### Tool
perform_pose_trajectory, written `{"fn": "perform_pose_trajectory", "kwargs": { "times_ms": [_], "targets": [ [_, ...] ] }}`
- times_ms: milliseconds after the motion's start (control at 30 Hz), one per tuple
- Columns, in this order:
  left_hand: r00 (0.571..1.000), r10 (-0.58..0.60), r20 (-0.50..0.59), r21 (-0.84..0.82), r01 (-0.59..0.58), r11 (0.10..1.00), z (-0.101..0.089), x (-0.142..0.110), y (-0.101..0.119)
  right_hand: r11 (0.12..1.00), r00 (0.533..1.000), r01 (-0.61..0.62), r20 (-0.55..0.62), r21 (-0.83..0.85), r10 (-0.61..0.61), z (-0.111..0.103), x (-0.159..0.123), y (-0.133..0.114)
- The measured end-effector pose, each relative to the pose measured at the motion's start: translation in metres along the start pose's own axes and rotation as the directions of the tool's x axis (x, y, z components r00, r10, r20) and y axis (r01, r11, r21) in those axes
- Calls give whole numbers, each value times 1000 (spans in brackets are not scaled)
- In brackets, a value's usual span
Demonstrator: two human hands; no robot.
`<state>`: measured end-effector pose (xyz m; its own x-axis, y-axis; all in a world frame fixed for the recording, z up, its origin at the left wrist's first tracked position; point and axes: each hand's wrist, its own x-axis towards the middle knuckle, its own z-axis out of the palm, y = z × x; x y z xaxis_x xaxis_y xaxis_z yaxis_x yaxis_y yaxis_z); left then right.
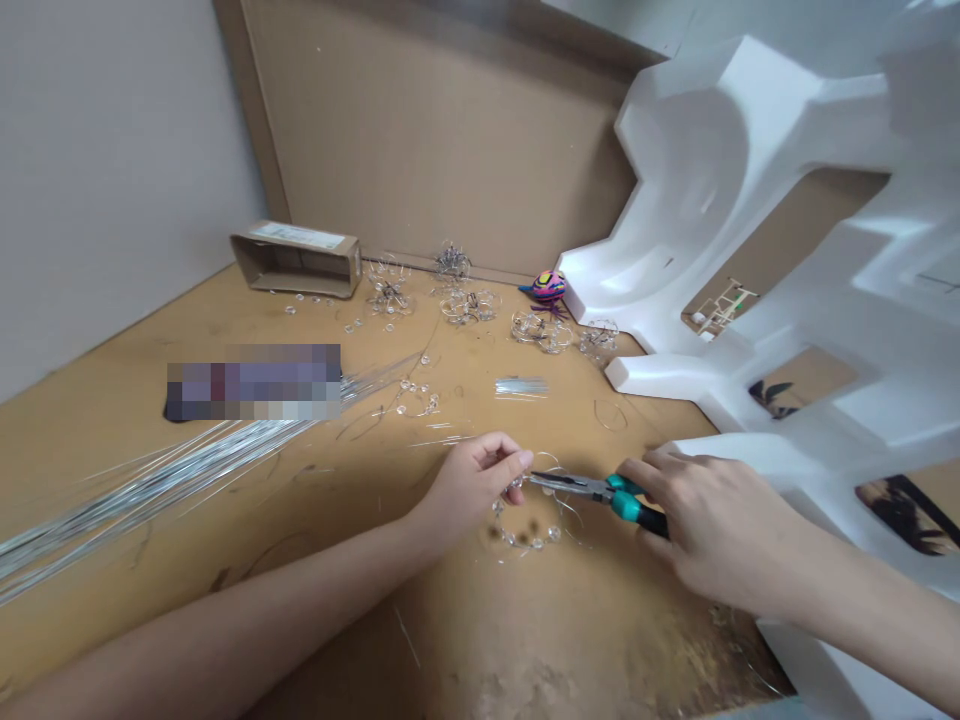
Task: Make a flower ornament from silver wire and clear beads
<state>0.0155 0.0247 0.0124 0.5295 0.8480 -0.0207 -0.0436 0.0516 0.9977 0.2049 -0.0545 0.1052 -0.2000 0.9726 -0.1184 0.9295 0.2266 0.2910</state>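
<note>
Between thumb and fingers, my left hand (484, 480) pinches a wire ring strung with clear beads (534, 543). The ring hangs just above the table in the middle of the view. My right hand (697, 510) is wrapped around the teal and black handles of needle-nose pliers (577, 486). The tips of the pliers reach the wire beside my left fingertips; whether the jaws grip it cannot be made out. Part of the ring is hidden by my left fingers.
A bundle of long silver wires (187, 470) crosses the left side. Loose clear beads (420, 400) and short cut wires (521, 386) lie ahead. Several beaded wire pieces (469, 305) line the back, near an open cardboard box (300, 262). White moulded foam (675, 200) borders the right.
</note>
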Motion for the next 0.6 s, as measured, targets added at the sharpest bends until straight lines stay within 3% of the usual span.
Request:
{"fn": "perform_pose_trajectory", "kwargs": {
  "times_ms": [600],
  "targets": [
    [961, 271, -51, 270, -248, 930, 3, -7, 0, 999, 997, 0, 72, -46, 3, -14, -3, -9]
  ]
}}
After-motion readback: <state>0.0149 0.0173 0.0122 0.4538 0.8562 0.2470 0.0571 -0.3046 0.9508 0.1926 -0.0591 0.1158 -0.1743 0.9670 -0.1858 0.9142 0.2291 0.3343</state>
